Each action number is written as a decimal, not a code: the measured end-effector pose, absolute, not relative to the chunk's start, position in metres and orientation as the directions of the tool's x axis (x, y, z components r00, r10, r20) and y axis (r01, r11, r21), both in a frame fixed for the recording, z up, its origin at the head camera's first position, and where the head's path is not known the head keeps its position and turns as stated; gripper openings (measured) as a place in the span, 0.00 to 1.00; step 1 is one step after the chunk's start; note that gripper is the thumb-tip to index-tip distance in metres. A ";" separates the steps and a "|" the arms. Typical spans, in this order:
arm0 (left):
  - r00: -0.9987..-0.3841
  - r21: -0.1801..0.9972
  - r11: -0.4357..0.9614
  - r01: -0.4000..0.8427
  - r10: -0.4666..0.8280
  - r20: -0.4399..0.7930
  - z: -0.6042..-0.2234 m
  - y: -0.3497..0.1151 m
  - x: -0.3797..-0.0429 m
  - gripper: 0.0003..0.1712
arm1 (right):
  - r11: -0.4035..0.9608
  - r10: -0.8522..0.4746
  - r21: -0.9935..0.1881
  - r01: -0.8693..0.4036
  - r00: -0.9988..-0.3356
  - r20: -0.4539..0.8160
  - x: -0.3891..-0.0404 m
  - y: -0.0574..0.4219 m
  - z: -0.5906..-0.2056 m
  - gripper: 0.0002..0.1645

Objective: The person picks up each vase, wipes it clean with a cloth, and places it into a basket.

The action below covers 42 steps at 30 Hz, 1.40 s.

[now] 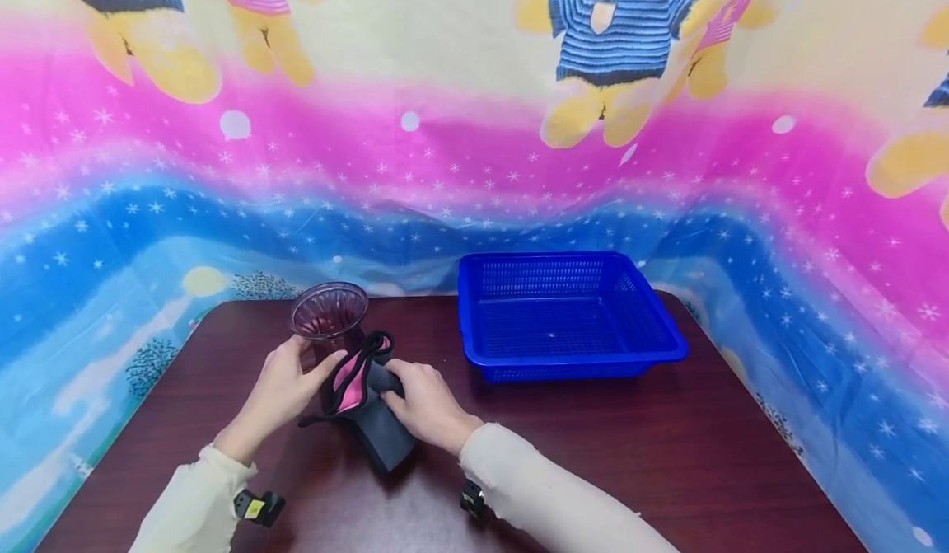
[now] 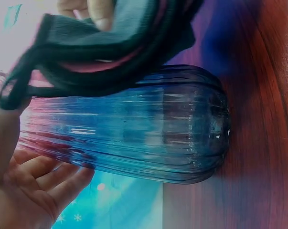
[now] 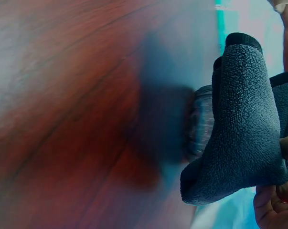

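A clear ribbed glass vase with a flared rim stands upright near the table's back left. My left hand holds it below the rim, its fingers round the far side in the left wrist view. A grey cloth with black edging and a pink inner side hangs folded in front of the vase. My right hand pinches the cloth between thumb and fingers. In the right wrist view the fuzzy grey cloth covers most of the vase, leaving part of the glass base visible.
A blue plastic basket with perforated walls sits at the back right of the dark reddish wooden table. Behind the table hangs a colourful curtain printed with bears and snowflakes.
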<state>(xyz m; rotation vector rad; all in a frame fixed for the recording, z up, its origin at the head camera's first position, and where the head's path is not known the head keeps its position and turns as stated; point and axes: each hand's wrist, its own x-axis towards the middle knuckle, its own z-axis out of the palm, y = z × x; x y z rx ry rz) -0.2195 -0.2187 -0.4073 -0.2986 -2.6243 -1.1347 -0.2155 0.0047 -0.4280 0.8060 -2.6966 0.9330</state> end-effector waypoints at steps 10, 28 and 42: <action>-0.939 0.693 0.653 0.306 0.090 0.331 -0.403 -0.217 -0.217 0.28 | 0.697 -0.463 -0.476 -0.537 -0.843 0.273 -0.217 0.005 -0.444 0.08; -0.937 0.691 0.651 0.314 0.095 0.336 -0.406 -0.219 -0.220 0.29 | 0.701 -0.462 -0.485 -0.523 -0.851 0.250 -0.223 0.008 -0.453 0.10; -0.939 0.675 0.667 0.316 0.118 0.324 -0.404 -0.223 -0.220 0.27 | 0.684 -0.421 -0.482 -0.548 -0.835 0.354 -0.231 0.006 -0.415 0.14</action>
